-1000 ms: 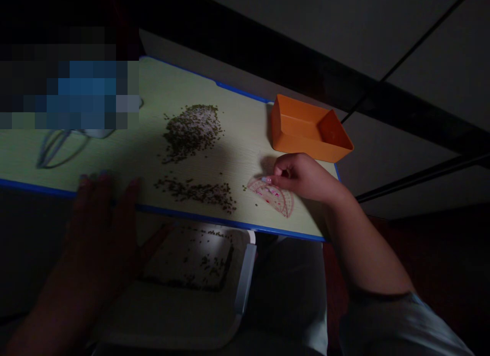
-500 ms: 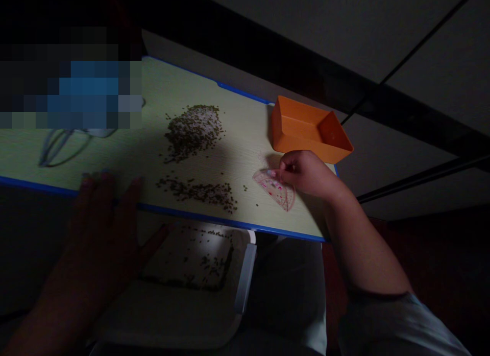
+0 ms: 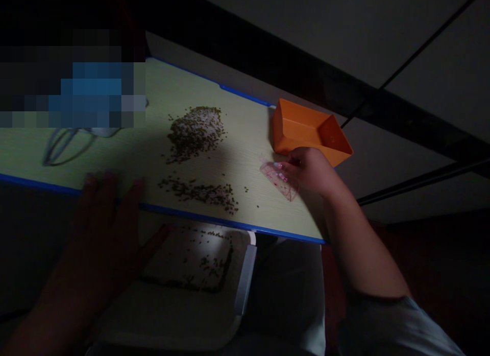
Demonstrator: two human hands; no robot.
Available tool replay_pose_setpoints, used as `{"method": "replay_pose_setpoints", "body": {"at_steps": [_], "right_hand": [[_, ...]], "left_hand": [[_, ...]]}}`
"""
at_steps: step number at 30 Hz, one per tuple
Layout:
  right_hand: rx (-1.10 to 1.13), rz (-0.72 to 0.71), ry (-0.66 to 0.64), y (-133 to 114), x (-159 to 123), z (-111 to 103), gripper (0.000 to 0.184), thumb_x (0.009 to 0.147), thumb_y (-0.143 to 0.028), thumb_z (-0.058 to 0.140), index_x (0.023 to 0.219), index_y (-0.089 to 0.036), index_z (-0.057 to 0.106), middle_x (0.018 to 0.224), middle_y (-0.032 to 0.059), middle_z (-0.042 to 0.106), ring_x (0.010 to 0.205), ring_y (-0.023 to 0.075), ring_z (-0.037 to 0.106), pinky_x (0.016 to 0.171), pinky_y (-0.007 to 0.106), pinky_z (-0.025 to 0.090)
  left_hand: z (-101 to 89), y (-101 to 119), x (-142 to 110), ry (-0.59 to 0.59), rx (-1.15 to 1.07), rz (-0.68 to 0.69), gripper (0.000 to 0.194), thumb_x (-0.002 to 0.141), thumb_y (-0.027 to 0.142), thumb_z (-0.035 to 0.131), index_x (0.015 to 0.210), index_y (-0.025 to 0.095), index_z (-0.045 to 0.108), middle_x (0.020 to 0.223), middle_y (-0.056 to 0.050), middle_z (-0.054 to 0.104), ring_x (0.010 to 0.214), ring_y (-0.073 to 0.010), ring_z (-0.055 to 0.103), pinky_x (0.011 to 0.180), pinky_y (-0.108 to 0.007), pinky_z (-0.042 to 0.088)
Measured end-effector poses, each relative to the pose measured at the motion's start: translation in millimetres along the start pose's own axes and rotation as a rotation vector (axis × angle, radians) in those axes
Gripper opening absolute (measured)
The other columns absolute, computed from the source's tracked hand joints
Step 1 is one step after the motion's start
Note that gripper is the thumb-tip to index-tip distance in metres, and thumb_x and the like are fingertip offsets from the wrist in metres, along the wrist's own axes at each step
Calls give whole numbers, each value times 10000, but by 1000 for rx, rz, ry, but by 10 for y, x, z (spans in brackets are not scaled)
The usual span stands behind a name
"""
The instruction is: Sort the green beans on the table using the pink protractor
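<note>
My right hand [image 3: 308,169] pinches a clear protractor [image 3: 280,185] with red markings, its flat edge toward the seeds. Left of it, a strip of small dark and pale seeds [image 3: 202,191] lies along the table's near side. Farther back is a larger heap of green and whitish seeds or grains [image 3: 197,131]. My left hand [image 3: 103,228] is spread in shadow over the table's near edge, holding nothing. Under that edge, a whitish container [image 3: 199,248] has dark seeds scattered in it and lined along its sides.
An orange open box [image 3: 306,134] stands at the far right corner of the pale, blue-edged table [image 3: 241,136], just beyond my right hand. On the left are a looped cord [image 3: 57,146] and a blurred-out area. A wall with dark bands rises behind.
My right hand has drawn the protractor slightly away from the seed strip, back toward the orange box, and the protractor looks more tilted. My left hand stays in place.
</note>
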State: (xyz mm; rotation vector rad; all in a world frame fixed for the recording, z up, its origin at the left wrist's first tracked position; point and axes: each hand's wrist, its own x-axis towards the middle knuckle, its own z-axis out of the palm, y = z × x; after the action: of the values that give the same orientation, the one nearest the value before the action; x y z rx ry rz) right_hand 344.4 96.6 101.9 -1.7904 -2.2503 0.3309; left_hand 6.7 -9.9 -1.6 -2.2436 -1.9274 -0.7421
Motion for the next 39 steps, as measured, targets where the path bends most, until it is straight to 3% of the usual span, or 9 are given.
{"method": "replay_pose_setpoints", "body": {"at_steps": [7, 12, 14, 20, 27, 33, 39], "right_hand": [[130, -40, 89, -21, -6, 13, 295, 824, -347, 674, 617, -155, 590, 601, 3, 524, 570, 106, 419, 569, 289, 252], [298, -128, -74, -28, -25, 27, 281, 825, -362, 671, 645, -154, 612, 604, -9, 541, 559, 95, 431, 561, 272, 275], [255, -118, -88, -48, -3, 57, 253, 822, -319, 675, 644, -151, 614, 612, -5, 542, 570, 96, 429, 570, 278, 276], [71, -51, 74, -81, 88, 142, 242, 828, -280, 671, 641, -148, 593, 638, 19, 520, 600, 115, 408, 584, 302, 260], [190, -244, 10, -181, 89, 252, 210, 845, -232, 672, 671, -160, 579, 711, 19, 526, 684, 132, 460, 635, 282, 308], [231, -386, -57, -187, 86, 256, 295, 872, -304, 660, 642, -178, 525, 712, 15, 510, 715, 143, 458, 665, 285, 320], [257, -488, -132, -201, 61, 215, 341, 887, -349, 646, 631, -189, 489, 685, 4, 479, 723, 148, 454, 676, 286, 323]], "left_hand": [[9, -22, -15, 2, -21, 14, 821, 844, 549, 476, 1526, 220, 157, 1671, -136, 86, 1537, -379, 63, 1240, -603, 162], [12, -2, -15, 13, -21, 8, 809, 850, 537, 472, 1526, 229, 151, 1672, -133, 84, 1538, -374, 68, 1238, -608, 170], [16, 3, -12, 23, -22, 13, 808, 851, 536, 475, 1527, 233, 150, 1672, -128, 91, 1539, -368, 72, 1241, -599, 172], [18, -4, -17, 9, -37, -3, 815, 845, 566, 454, 1529, 274, 120, 1677, -95, 79, 1541, -366, 64, 1233, -620, 179], [31, -12, -12, 2, -15, -20, 802, 852, 579, 427, 1525, 234, 160, 1669, -130, 103, 1535, -384, 83, 1230, -622, 179], [30, -22, -28, 24, -15, 7, 828, 843, 557, 477, 1529, 280, 107, 1679, -92, 71, 1540, -363, 71, 1237, -608, 181], [29, -20, -23, 26, -15, 4, 804, 853, 539, 474, 1527, 257, 139, 1672, -119, 91, 1540, -364, 72, 1238, -593, 171]]}}
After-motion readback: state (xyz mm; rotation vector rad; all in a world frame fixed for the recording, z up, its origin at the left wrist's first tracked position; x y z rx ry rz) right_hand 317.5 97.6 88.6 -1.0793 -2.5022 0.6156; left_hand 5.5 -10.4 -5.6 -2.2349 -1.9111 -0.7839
